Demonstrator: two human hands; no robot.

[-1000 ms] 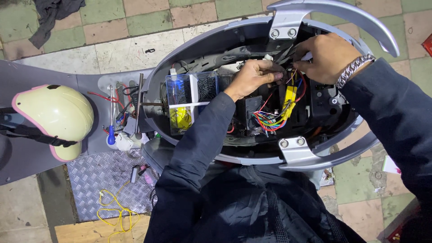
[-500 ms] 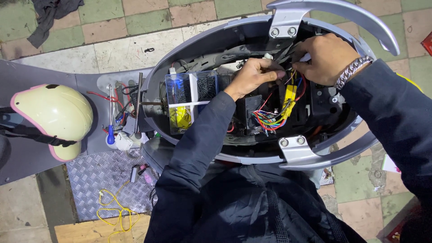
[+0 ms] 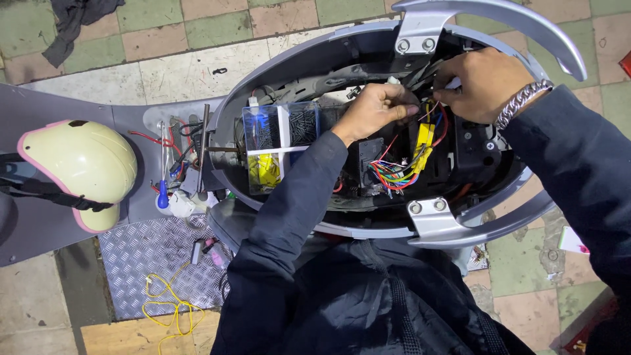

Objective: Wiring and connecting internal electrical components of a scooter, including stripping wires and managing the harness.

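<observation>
Left hand (image 3: 376,110) and right hand (image 3: 478,84) pinch the same wire bundle (image 3: 420,82) inside the open scooter body (image 3: 315,59) — fingertips nearly meeting, grips narrow. Just below the grips: yellow connector (image 3: 422,141), coloured wires (image 3: 389,174). Well left — clear parts box (image 3: 279,125), helmet (image 3: 79,167).

Fingers (image 3: 402,104) of both hands buried among the wires (image 3: 420,141), grip unreadable. Dark cloth (image 3: 72,20) cropped at far edge; red object (image 3: 624,62) cut off right.
</observation>
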